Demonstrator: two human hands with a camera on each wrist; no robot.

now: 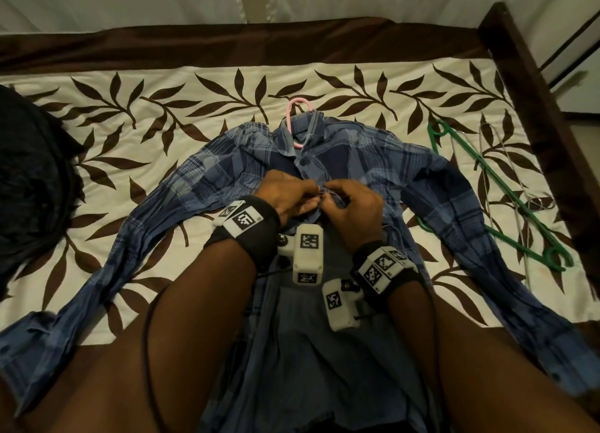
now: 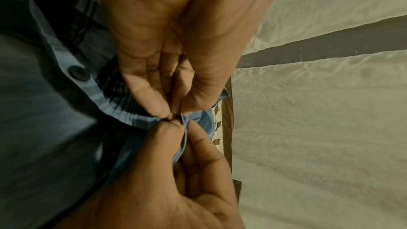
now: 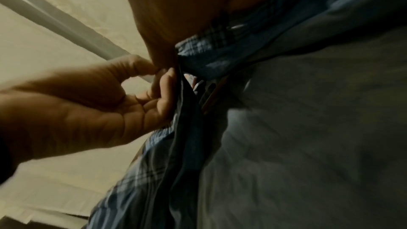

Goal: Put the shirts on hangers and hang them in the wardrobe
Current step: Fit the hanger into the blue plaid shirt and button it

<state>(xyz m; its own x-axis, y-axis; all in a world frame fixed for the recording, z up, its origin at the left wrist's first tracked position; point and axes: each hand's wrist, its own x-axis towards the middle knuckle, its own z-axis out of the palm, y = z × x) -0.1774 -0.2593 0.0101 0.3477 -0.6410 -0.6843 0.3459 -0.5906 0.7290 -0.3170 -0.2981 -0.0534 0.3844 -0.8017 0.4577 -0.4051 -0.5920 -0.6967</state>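
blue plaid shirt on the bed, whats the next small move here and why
Probably finish fastening that button. The left hand and right hand pinch the two front edges of the shirt together mid-chest; below them the front lies open, and the pink hanger is already in the collar.

Bedspread (image 1: 97, 134) in front of me: cream w/ brown leaf print, a bit creased, w/ a plain dark brown strip (image 1: 194, 43) along its far edge. Dark wood bed frame (image 1: 526, 75) runs down the right side, corner post at top right. Behind the bed hangs pale sheer cloth (image 1: 130, 1), prob. a net or curtain; it also fills the right of the left wrist view (image 2: 319, 128), crossed by a dark band (image 2: 330, 44). Black heap (image 1: 29, 179) sits on the bedspread at far left; can't tell what it is.
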